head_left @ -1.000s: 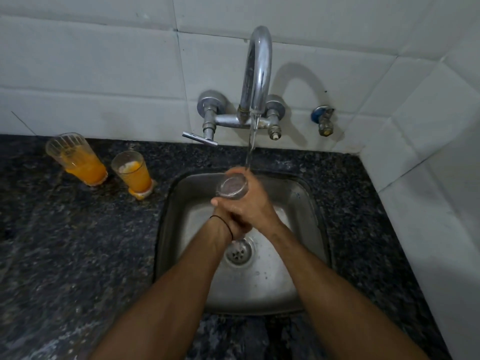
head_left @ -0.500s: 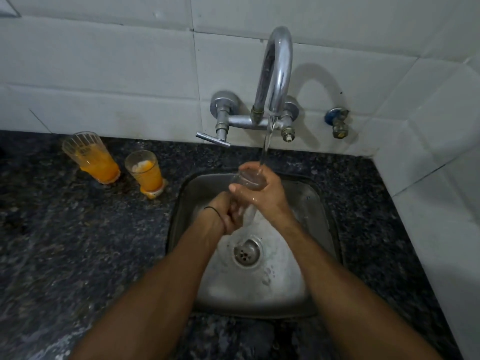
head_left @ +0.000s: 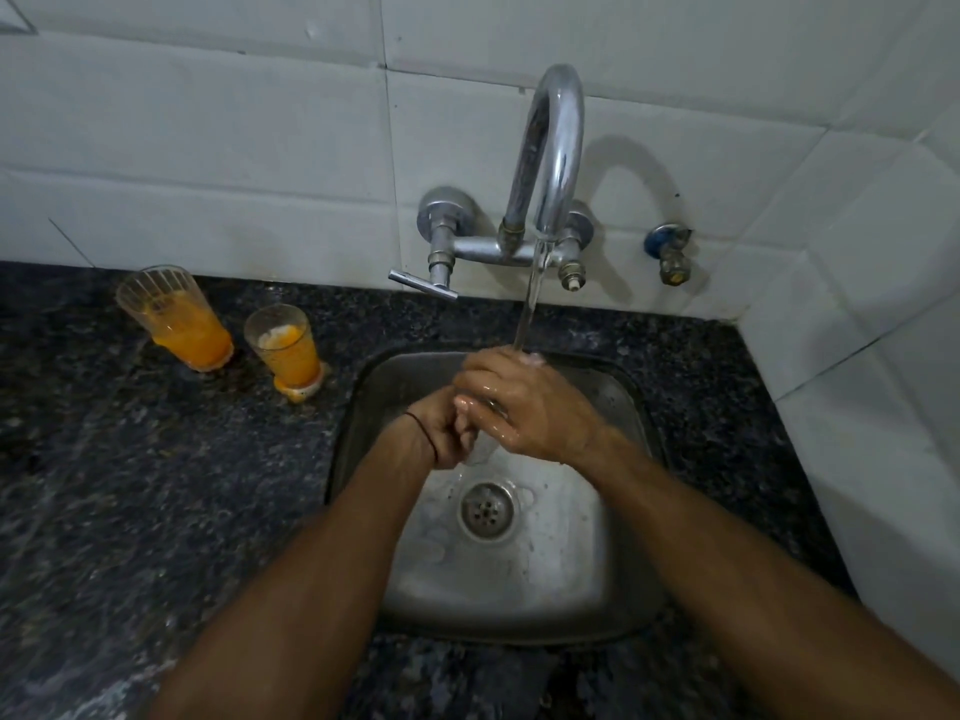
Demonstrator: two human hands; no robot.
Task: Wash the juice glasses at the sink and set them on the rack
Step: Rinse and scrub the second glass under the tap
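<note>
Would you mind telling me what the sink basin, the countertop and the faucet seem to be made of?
Sink basin: probably stainless steel, brushed and dull grey, with soft reflections.
Countertop: looks like polished granite, dark with pale speckles.
Faucet: chrome-plated metal, likely, given its mirror-bright highlights.

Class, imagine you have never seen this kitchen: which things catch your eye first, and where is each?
Two hands, the left hand and right hand, grip a clear glass under the running tap over the steel sink. On the dark counter to the left stand two glasses of orange juice.
</note>
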